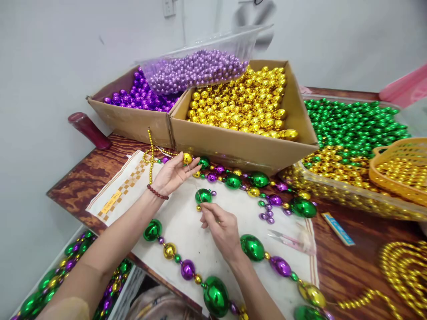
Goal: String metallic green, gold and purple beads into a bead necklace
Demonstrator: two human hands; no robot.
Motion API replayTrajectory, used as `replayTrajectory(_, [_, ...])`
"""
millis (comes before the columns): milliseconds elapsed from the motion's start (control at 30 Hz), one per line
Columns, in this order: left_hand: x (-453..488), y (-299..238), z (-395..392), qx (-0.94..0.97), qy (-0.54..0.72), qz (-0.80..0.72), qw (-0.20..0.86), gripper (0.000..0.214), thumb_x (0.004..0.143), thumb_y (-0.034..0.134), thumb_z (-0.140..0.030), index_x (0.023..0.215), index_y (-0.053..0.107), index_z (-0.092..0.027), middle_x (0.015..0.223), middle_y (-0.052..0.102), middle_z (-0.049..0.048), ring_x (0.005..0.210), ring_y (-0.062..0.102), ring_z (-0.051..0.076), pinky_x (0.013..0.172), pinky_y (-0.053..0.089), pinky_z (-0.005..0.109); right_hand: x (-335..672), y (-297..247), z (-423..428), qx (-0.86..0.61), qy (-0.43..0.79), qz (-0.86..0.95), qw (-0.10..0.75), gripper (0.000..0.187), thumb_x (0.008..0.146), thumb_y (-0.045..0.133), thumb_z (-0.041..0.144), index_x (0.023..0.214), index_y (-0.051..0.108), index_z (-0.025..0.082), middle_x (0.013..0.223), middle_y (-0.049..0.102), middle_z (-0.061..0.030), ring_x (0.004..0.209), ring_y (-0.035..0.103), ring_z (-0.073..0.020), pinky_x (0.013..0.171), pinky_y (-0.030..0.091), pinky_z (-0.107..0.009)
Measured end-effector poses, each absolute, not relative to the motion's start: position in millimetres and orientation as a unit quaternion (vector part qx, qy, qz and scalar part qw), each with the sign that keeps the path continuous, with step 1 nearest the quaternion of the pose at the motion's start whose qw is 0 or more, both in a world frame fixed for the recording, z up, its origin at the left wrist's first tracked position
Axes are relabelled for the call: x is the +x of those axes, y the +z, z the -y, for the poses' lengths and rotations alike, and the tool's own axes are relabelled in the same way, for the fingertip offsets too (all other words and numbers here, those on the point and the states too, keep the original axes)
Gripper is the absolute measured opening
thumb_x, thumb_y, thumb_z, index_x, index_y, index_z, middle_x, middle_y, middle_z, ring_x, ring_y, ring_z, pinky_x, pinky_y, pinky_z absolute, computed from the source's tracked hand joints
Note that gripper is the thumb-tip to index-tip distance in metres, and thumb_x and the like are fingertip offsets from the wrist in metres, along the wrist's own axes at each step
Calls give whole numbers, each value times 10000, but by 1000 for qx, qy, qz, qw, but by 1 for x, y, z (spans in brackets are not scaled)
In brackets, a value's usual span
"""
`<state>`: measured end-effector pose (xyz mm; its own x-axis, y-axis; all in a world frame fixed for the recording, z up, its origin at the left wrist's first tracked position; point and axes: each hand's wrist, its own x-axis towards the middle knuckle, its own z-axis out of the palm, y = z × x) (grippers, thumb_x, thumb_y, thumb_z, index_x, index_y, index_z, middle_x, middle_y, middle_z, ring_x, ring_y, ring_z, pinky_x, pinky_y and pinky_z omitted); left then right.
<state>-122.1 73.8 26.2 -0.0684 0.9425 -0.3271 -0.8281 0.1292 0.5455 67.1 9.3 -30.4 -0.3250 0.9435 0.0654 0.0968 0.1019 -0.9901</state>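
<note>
My left hand (171,174) pinches a gold bead (187,158) between thumb and fingertips, a strand of small gold beads (151,155) hanging by it. My right hand (220,229) pinches a thin needle or thread (193,182) that runs up toward the gold bead, just below a green bead (203,195). Both hands hover over a white cloth (187,222) on which a strung chain of green, purple and gold beads (233,181) lies. A second chain with large green beads (216,295) crosses the cloth's near edge.
Cardboard boxes hold purple beads (140,95) and gold beads (240,102); a clear tub of lilac beads (196,69) rests on top. Green beads (353,120), a yellow basket (400,171), small scissors (290,240) and gold strands (403,266) lie right. A maroon cylinder (88,129) stands left.
</note>
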Motion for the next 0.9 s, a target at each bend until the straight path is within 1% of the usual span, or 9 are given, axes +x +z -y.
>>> replayTrajectory(67, [-121, 25, -71, 106, 658, -326, 671, 82, 868, 703, -156, 826, 635, -134, 801, 721, 35, 1037, 727, 260, 1006, 563, 457, 67, -31, -9, -426, 524, 621, 399, 212, 903, 569, 324, 907, 728, 183, 599, 650, 16, 480, 638, -128, 506, 543, -236])
replayTrajectory(200, [-117, 27, -67, 143, 666, -338, 649, 58, 885, 689, -182, 923, 669, -143, 873, 725, 40, 1015, 731, 229, 1035, 537, 444, 66, -32, -9, -437, 526, 614, 395, 216, 899, 568, 334, 914, 729, 190, 601, 654, 15, 477, 637, -132, 507, 544, -245])
replayTrajectory(367, [-115, 30, -65, 174, 676, -338, 632, 92, 914, 640, -173, 1000, 668, -157, 878, 709, 27, 1024, 725, 210, 1076, 500, 422, 66, -32, -8, -437, 532, 611, 392, 216, 903, 563, 333, 908, 725, 190, 604, 647, 17, 473, 633, -127, 505, 530, -239])
replayTrajectory(533, [-112, 31, -63, 183, 682, -335, 624, 185, 888, 672, -156, 1068, 630, -167, 913, 709, 33, 1071, 717, 236, 1069, 500, 439, 64, -32, -8, -435, 532, 611, 394, 210, 911, 552, 331, 907, 709, 192, 612, 647, 22, 476, 630, -123, 518, 522, -239])
replayTrajectory(600, [-109, 33, -60, 190, 686, -326, 622, 233, 866, 694, -140, 1083, 613, -170, 944, 711, 34, 1111, 703, 246, 1079, 491, 443, 64, -32, -8, -435, 526, 613, 397, 213, 922, 537, 332, 912, 698, 192, 618, 650, 21, 484, 632, -124, 528, 524, -242])
replayTrajectory(767, [-96, 36, -48, 212, 683, -322, 621, 287, 829, 731, -138, 1081, 606, -196, 1114, 701, 44, 1195, 663, 258, 1117, 453, 455, 62, -35, -9, -442, 519, 609, 405, 216, 947, 512, 349, 938, 670, 202, 658, 670, 11, 532, 654, -139, 566, 538, -259])
replayTrajectory(900, [-91, 36, -38, 221, 685, -315, 619, 296, 831, 736, -161, 1096, 613, -206, 1134, 695, 45, 1202, 658, 265, 1122, 450, 457, 60, -36, -8, -438, 521, 612, 403, 218, 960, 495, 362, 924, 651, 214, 666, 665, 11, 542, 650, -140, 564, 531, -259])
